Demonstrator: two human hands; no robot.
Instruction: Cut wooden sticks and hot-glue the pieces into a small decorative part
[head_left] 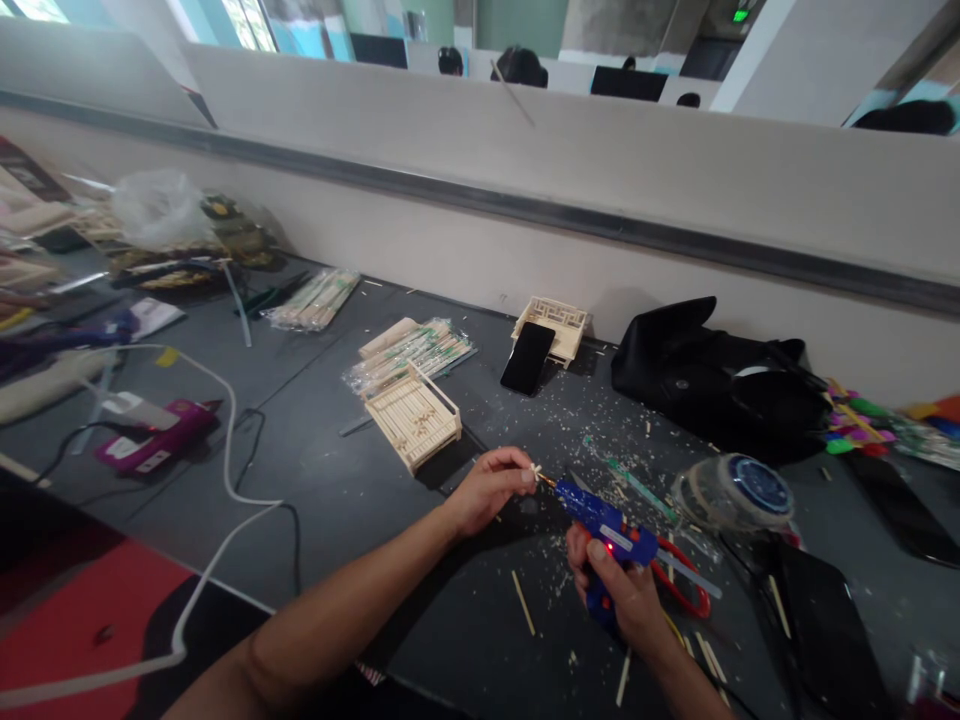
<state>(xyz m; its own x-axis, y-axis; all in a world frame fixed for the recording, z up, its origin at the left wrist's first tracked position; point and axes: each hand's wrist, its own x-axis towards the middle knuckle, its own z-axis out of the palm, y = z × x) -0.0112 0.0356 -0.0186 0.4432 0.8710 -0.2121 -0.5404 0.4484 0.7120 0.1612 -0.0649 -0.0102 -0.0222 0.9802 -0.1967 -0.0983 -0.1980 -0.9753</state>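
My right hand (pixel 619 585) is wrapped round the grip of a blue hot glue gun (pixel 600 518), whose small red light glows. A clear glue stick (pixel 694 573) pokes out of its back end. My left hand (pixel 491 490) pinches a small pale wooden piece (pixel 535 471) between thumb and fingertips. The brass nozzle (pixel 547 481) points left and meets or nearly meets that piece; I cannot tell whether they touch. Beyond my left hand lies a small slatted model (pixel 412 420) made of wooden sticks, with a low railing and little pieces on its slats.
A phone (pixel 528 357) leans on a second stick model (pixel 566 322). Wrapped stick bundles (pixel 420 350), a black bag (pixel 712 375), a clear jar (pixel 739 492) and red-handled pliers or scissors (pixel 697 600) lie around. A white cable (pixel 232 420) and purple power strip (pixel 154 438) are left; scraps litter the table.
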